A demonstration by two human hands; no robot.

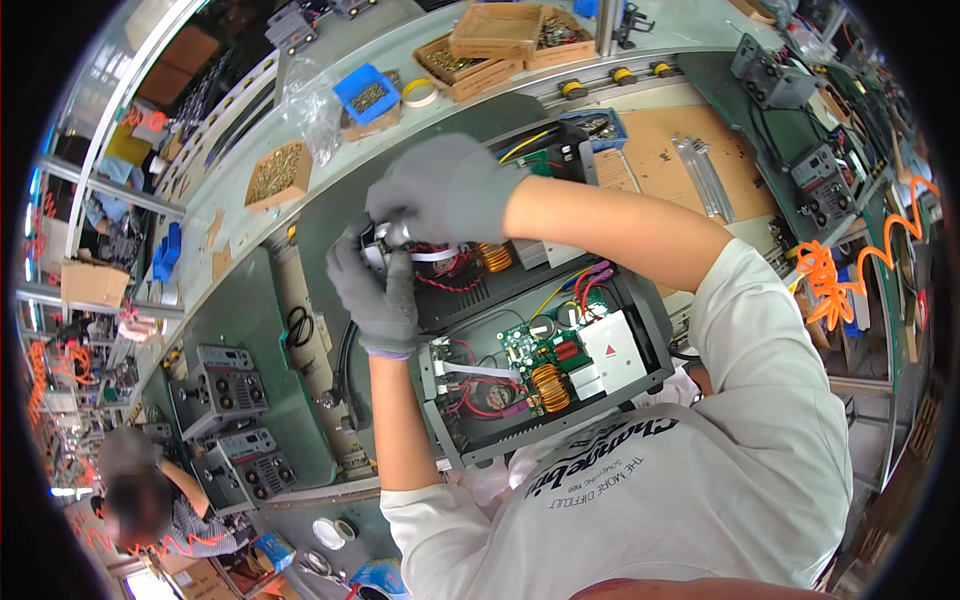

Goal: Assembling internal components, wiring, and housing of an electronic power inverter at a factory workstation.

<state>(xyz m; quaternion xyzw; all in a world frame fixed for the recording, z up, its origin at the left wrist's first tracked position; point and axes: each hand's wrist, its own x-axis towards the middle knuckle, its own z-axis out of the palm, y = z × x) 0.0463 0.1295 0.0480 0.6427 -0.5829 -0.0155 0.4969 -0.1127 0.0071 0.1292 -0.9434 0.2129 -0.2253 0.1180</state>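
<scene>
Two opened metal electronic units lie side by side before me. In the near unit [655, 372], a green circuit board [530, 345], a copper-wound coil [549, 387] and coloured wires show. My left hand [378, 300], in a grey glove, is closed around the left end panel of the far unit, with thumb and fingers on either side. Over the same end, my gloved right hand [445, 190] has its fingers pinched together by a small silvery part [397, 235]. What the right fingertips hold is hidden. A white ribbon cable [436, 256] runs beside the left thumb.
Finished-looking units [222, 385] stand at the left, others [822, 185] at the right. A blue bin [366, 93] and cardboard trays of small parts [279, 174] sit beyond. An orange coiled hose [822, 285] hangs at right. Another person [185, 500] is at lower left.
</scene>
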